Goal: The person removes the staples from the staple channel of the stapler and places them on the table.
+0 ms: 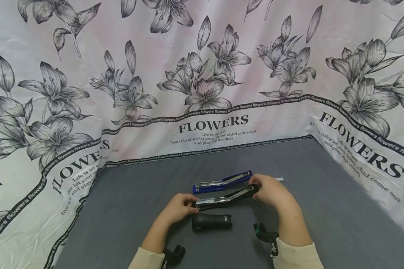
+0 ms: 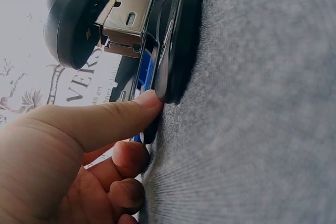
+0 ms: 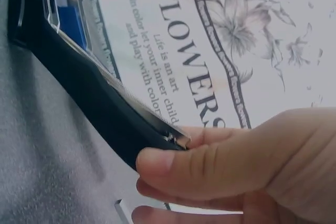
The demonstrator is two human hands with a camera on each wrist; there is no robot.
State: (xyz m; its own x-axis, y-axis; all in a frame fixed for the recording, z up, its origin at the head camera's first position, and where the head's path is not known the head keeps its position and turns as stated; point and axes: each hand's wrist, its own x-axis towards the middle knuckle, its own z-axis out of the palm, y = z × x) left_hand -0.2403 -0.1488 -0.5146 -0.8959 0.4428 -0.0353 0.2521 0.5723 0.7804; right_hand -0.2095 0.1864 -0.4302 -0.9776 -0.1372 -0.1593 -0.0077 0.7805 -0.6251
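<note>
A black stapler (image 1: 213, 203) lies unfolded on the grey surface, its two arms spread apart. My left hand (image 1: 177, 207) pinches its left end, the thumb nearest me. At the right end my right hand (image 1: 271, 190) grips the other arm, which slants upward to the right. The right wrist view has this dark arm (image 3: 100, 98) between thumb and fingers of my right hand (image 3: 226, 169). In the left wrist view, the thumb of my left hand (image 2: 79, 145) meets the tip of a dark stapler base (image 2: 184, 51); which stapler it belongs to, I cannot tell.
An unfolded blue stapler (image 1: 207, 186) lies just behind the black one. In front of it is a folded black stapler (image 1: 213, 221). A small white strip (image 1: 279, 179) lies beyond my right hand. Flower-printed cloth (image 1: 212, 130) surrounds the grey surface (image 1: 128, 190).
</note>
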